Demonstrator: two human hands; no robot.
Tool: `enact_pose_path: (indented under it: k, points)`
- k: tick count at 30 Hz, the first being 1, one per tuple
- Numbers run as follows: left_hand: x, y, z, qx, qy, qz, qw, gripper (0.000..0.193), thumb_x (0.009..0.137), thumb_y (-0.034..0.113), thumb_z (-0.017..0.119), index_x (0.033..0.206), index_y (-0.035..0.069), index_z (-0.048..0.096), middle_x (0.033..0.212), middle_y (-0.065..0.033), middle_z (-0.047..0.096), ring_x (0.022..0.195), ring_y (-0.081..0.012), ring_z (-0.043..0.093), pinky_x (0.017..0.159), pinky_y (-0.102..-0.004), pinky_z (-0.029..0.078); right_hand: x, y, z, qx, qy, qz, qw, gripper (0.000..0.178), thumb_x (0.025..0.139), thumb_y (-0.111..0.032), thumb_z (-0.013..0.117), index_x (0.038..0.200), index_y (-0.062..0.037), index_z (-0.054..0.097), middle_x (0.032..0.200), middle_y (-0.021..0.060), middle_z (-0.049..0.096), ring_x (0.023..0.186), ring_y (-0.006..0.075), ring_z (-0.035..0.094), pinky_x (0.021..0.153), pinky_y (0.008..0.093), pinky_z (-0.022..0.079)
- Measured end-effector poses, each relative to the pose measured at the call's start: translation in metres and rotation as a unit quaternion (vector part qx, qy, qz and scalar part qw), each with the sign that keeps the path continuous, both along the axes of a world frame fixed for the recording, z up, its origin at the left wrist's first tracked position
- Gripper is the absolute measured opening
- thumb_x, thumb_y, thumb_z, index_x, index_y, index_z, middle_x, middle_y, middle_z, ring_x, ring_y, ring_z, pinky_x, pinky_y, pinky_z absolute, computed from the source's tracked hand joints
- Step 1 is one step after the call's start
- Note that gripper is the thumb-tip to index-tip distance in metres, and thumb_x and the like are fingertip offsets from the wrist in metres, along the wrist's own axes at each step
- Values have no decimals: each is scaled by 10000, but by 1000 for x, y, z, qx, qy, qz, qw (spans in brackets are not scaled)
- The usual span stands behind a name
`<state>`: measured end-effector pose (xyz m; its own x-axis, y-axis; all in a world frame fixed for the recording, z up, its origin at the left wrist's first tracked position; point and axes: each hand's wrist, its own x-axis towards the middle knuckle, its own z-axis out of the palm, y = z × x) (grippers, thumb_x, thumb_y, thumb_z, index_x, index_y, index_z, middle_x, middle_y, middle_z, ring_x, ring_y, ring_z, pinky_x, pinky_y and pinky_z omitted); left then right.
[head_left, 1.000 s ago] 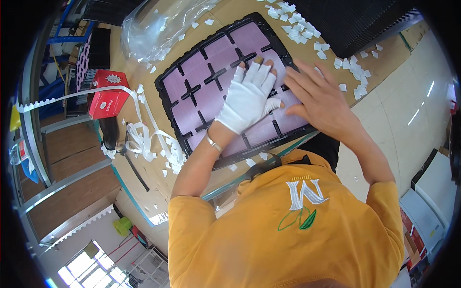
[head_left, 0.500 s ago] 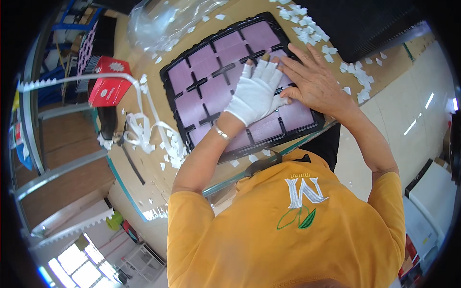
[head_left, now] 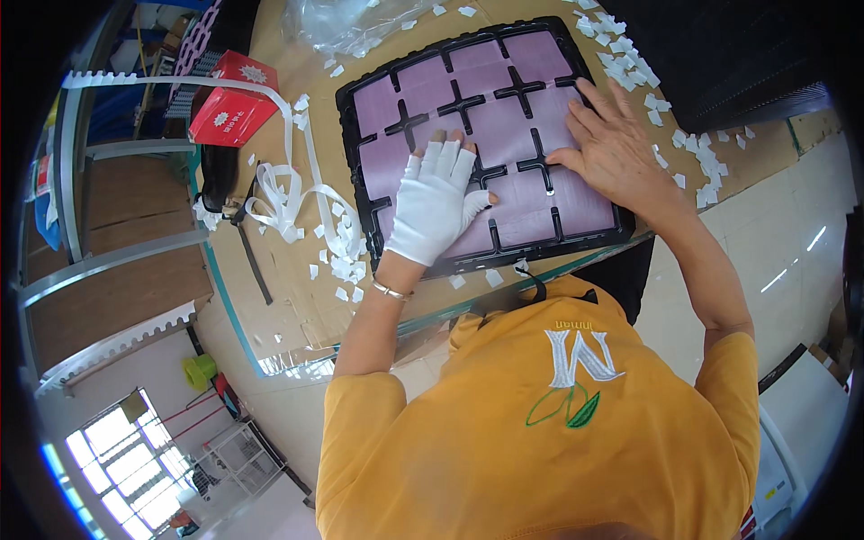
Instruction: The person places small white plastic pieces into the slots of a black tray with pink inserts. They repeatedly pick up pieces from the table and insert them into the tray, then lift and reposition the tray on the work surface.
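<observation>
left hand [head_left: 435, 211], white fingerless glove, open, palm flat on black grid tray [head_left: 461, 106] with purple panels. right hand [head_left: 616, 157], bare, open, flat on tray's right side. tray lies on cardboard-topped table [head_left: 297, 315], near edge by the person. white scraps [head_left: 630, 67] strewn around; clear plastic [head_left: 342, 31] at far side. red box [head_left: 232, 99] at left, white strip [head_left: 153, 79] across it. metal shelf [head_left: 117, 265] left, pale tiled floor [head_left: 738, 261] right, bright window [head_left: 126, 459] lower left.

Head-worn fisheye view, facing down on hands [head_left: 432, 212].
</observation>
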<state>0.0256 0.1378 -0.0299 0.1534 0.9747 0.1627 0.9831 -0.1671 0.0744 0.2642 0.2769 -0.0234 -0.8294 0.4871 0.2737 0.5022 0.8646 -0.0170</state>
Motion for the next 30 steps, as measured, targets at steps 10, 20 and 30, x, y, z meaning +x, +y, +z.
enact_pose_path:
  k: [10,20,30]
  points:
    - [1,-1,-2,-16,-7,19,1000,675,856,510,613,1355,69,501,1412,-163,488,1331,-370,432,1060,-561,352,-39,-19,-27,-133,28,102,985,655,907,-453,569,1369,8,510,1503,151,422,1437,263,317,1197,433,221]
    - [-34,-44,2,-11,-5,123,992,745,878,525,592,1349,-40,468,1454,-274,402,1371,-443,364,1137,-551,272,-32,-20,2,-114,42,86,989,706,869,-472,621,1385,-7,493,1515,139,403,1445,281,301,1199,442,243]
    - [-27,-45,10,-52,87,162,982,666,883,552,563,1269,9,566,1377,-199,516,1290,-370,462,1074,-607,310,0,-18,-16,-99,-27,-16,995,797,848,-556,591,1418,-13,465,1534,140,374,1455,278,285,1210,440,229]
